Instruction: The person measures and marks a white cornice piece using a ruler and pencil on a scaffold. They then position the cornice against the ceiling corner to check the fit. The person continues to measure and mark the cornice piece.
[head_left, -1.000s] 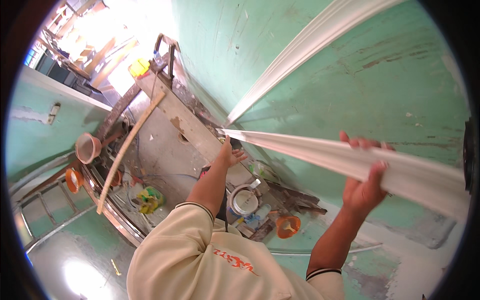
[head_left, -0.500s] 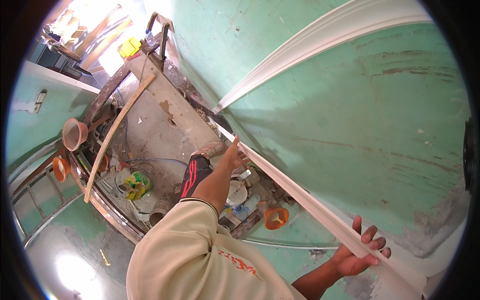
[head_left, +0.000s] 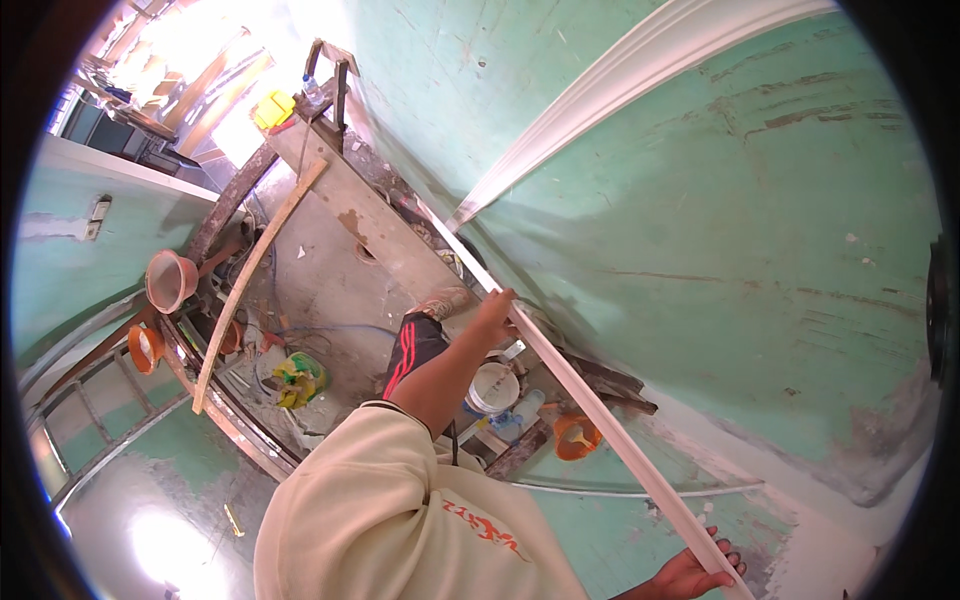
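A long white moulding strip runs diagonally from the far plank area to the lower right, held by both my hands. My left hand is closed around it towards its far part, with the fingers partly hidden. Near the bottom edge, my right hand grips the near part, thumb on one side and fingers on the other. Another white moulding is up along the green wall, and the held strip's far end passes close to its lower end.
A board and a curved wooden strip lie over the cluttered floor. Around them are a white bucket, an orange bowl, a pinkish bucket, a yellow-green bucket and a metal ladder.
The held strip has swung away from the wall at its near end, as my right hand moved down and slightly left. My left hand keeps its grip. The whole view has shifted a little.
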